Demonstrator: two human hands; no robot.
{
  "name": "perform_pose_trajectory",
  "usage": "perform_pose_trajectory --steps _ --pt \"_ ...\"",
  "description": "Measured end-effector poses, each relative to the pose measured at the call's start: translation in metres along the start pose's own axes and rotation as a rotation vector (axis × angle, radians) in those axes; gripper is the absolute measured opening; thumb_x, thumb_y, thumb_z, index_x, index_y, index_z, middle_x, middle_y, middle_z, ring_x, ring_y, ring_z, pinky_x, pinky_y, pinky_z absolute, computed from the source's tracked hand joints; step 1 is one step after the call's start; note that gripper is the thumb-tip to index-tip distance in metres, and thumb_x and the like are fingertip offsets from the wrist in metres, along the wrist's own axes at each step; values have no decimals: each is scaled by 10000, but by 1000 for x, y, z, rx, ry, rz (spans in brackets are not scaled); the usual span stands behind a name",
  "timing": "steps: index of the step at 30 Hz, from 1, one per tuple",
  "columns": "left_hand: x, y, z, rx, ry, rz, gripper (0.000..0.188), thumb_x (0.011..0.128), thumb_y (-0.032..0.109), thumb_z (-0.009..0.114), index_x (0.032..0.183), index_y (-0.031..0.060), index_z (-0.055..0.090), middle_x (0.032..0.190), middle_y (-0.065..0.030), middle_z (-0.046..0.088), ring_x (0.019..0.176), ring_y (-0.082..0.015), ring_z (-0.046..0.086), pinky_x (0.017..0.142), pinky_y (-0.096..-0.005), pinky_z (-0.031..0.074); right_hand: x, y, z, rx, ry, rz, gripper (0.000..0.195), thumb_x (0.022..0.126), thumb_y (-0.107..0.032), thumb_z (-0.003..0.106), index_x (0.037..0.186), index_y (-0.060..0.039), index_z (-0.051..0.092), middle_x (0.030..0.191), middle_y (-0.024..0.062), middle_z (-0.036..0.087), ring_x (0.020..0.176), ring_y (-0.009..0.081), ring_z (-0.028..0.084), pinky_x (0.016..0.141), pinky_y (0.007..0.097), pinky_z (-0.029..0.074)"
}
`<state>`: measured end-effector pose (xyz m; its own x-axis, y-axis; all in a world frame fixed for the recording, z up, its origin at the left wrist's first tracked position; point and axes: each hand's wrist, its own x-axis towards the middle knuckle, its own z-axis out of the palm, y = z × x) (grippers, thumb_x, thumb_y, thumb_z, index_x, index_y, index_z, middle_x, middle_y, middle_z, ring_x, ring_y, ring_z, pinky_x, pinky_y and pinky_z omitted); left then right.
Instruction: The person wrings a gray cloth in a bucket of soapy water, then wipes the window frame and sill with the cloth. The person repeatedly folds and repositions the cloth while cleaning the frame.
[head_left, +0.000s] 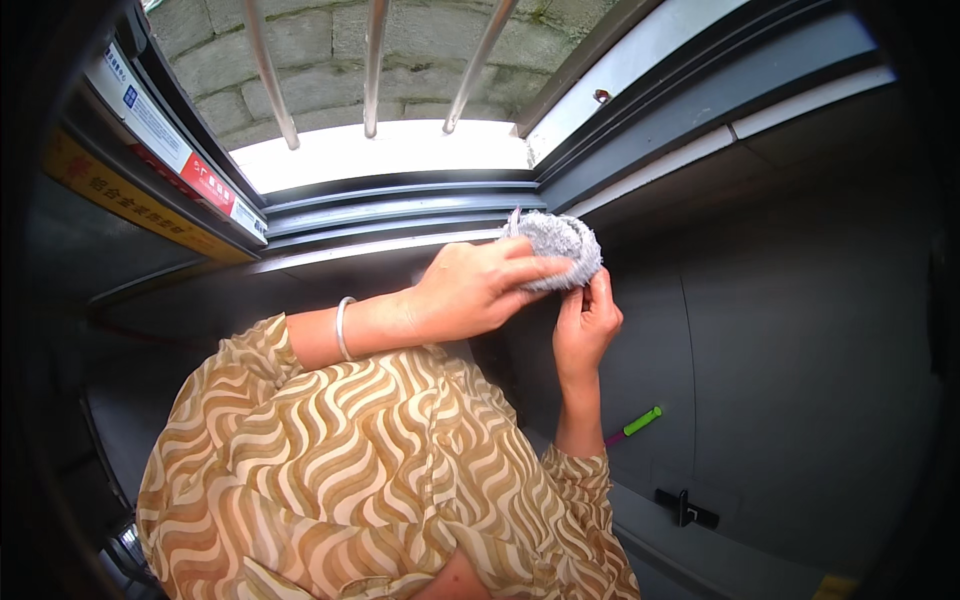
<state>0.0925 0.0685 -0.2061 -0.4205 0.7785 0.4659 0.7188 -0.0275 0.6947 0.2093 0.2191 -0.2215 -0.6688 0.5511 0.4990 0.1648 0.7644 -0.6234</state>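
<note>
A grey fluffy cleaning cloth (553, 232) is bunched up at the right corner of a window sill, just in front of the sliding-window track (405, 206). My left hand (480, 285), with a silver bangle (343, 330) on its wrist, reaches across and grips the cloth with its fingers over the front. From below, my right hand (589, 322) pinches the lower right edge of the same cloth between thumb and fingers. Part of the cloth is hidden behind the left fingers.
Metal bars (373, 67) stand outside the window before a block wall (300, 37). A sash with printed labels (154, 120) is at left, a dark frame (675, 112) at right. Lower right are a green-ended handle (643, 421) and a black door handle (686, 508).
</note>
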Motion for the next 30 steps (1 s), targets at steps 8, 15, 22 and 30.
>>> perform_pose_trajectory --steps 8,15,22,30 --pt "-15 -58 65 -565 261 -367 606 949 176 586 1455 -72 363 1476 -267 397 1385 -401 395 1152 -411 316 85 -27 40 -971 -224 -609 61 780 -110 646 817 -158 643 676 42 596 615 247 659 530 367 507" --pt "21 -52 22 -200 -48 -404 567 895 115 620 1350 -99 358 1253 -320 446 1022 -503 598 862 -548 517 135 -43 80 -1201 -646 -719 63 726 -173 705 675 -201 727 663 6 698 680 142 716 538 294 494" --pt "30 -68 25 153 65 -247 350 828 55 597 1137 -53 473 945 -231 543 676 -390 651 482 -485 508 166 -37 92 -1093 -754 -934 50 685 -127 699 670 -156 737 665 60 703 696 197 721 607 319 521" --pt "22 -69 11 192 -48 -260 407 775 18 634 1142 -43 469 870 -186 523 655 -330 657 453 -436 498 186 -37 92 -932 -916 -939 77 661 -68 663 693 -81 731 685 141 680 656 306 692 574 403 526"
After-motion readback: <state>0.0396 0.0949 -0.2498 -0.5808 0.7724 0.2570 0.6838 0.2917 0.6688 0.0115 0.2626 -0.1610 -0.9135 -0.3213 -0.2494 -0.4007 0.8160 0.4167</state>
